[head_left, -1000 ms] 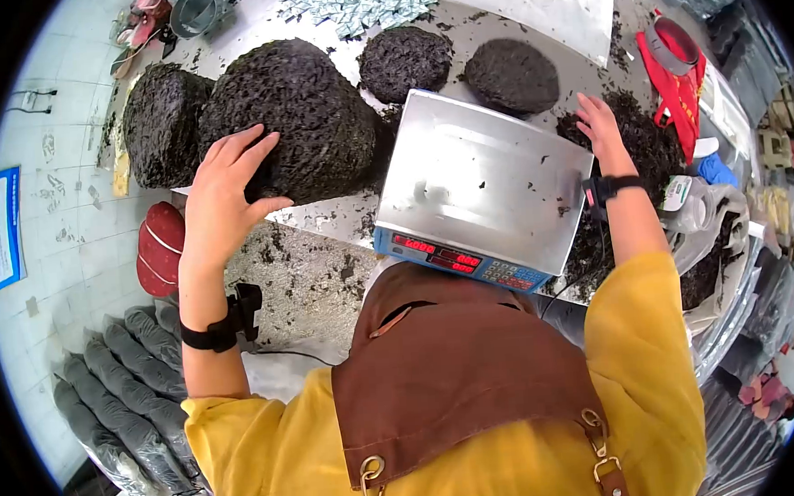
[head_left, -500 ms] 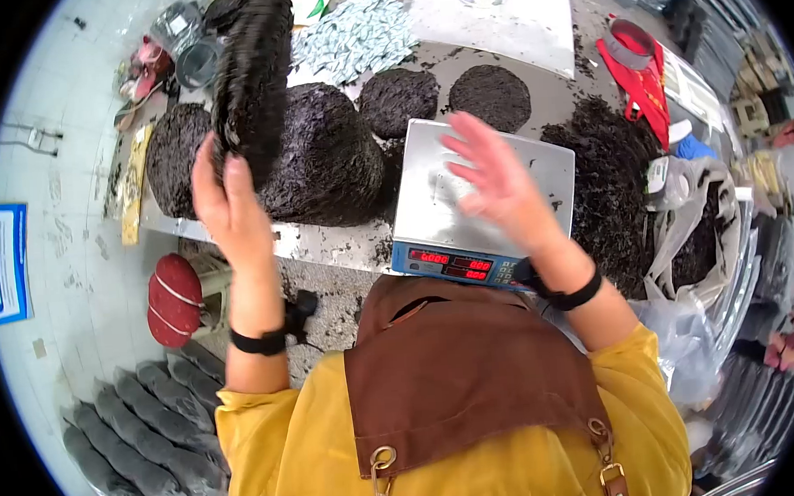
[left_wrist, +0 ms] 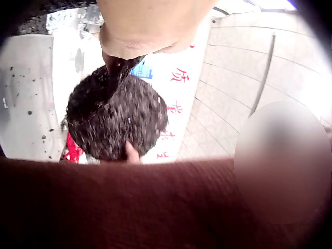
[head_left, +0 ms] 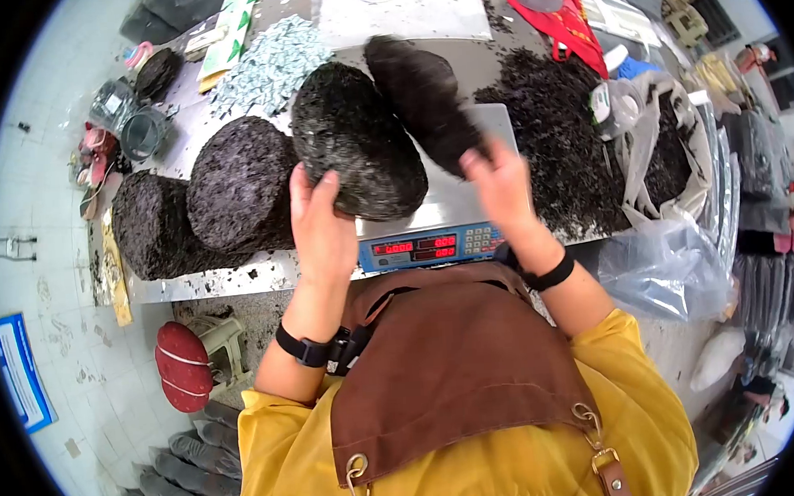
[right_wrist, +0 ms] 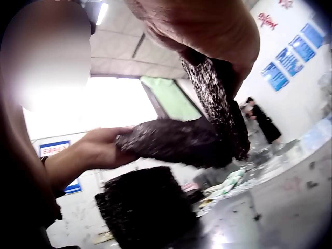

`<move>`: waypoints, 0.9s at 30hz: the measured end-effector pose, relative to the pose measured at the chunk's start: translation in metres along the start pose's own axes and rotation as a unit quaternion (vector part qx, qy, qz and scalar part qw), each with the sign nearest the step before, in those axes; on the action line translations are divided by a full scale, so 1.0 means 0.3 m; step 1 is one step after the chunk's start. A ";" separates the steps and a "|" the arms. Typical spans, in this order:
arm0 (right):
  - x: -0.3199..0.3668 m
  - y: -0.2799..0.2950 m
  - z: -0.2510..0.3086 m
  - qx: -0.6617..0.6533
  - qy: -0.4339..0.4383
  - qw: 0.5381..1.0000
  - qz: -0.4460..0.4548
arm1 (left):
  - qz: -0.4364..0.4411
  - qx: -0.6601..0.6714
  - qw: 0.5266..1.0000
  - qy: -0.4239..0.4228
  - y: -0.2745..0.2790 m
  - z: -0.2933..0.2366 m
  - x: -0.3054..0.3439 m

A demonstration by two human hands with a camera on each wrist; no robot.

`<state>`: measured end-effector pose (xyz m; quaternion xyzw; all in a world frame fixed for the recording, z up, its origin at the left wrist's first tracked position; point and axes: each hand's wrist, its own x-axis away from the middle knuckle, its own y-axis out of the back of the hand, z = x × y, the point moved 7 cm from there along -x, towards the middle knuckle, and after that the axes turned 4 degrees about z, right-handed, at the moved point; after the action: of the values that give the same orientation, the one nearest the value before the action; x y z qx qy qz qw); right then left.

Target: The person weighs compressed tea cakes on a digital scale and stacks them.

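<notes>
Low over the blue-edged scale (head_left: 478,238) with its red digits lit, both hands hold dark, round pressed cakes that look like dried seaweed. My left hand (head_left: 323,225) grips the near rim of one cake (head_left: 354,141), thumb on its face. A second, motion-blurred cake (head_left: 419,92) tilts beside it, pinched at its lower end by my right hand (head_left: 507,187). In the right wrist view the far end of the left hand's cake (right_wrist: 166,140) overlaps the right hand's cake (right_wrist: 215,98). Two thick stacks of similar cakes (head_left: 239,185) stand left of the hands.
A heap of loose dark flakes (head_left: 554,147) and an open bag (head_left: 669,154) lie right of the scale. Small pale packets (head_left: 272,65), a clear tub (head_left: 144,132) and a white sheet (head_left: 437,9) are farther back. A red stool (head_left: 184,366) stands below the table edge.
The left hand first rested on a stack, then raised a cake upright over the stacks, and has brought it right, over the scale. The right hand, empty before, now grips a cake.
</notes>
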<state>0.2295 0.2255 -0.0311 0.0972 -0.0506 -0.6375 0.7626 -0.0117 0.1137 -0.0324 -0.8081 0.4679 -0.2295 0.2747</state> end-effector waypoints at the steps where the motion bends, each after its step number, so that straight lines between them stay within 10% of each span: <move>1: -0.018 0.024 -0.062 0.085 0.025 0.996 -0.009 | -0.041 -0.007 0.999 0.020 0.043 0.010 -0.006; 2: -0.014 0.193 -0.077 -0.302 -0.030 0.944 -0.126 | -0.072 -0.012 0.996 0.052 0.063 0.056 -0.019; 3: -0.027 0.285 -0.102 -0.414 -0.004 0.903 -0.119 | -0.070 -0.012 0.996 0.059 0.086 0.101 -0.035; 8: 0.019 0.197 -0.212 -0.633 -0.176 0.750 0.075 | -0.098 0.022 0.959 0.265 0.211 0.439 -0.078; 12: -0.010 -0.001 -0.433 -0.296 -0.185 0.935 0.062 | -0.101 -0.060 0.976 0.185 0.278 0.437 -0.083; 16: -0.025 0.127 -0.419 0.159 -0.081 0.983 0.037 | -0.118 -0.192 0.967 0.116 0.220 0.198 0.013; 27: -0.177 0.579 -0.021 -0.028 0.032 0.998 -0.050 | 0.036 -0.433 0.897 -0.080 0.050 -0.131 0.055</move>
<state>0.3883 0.3074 0.0023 0.0984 -0.0028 -0.6722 0.7338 -0.0382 0.0840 -0.0112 -0.8455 0.5261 0.0708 -0.0581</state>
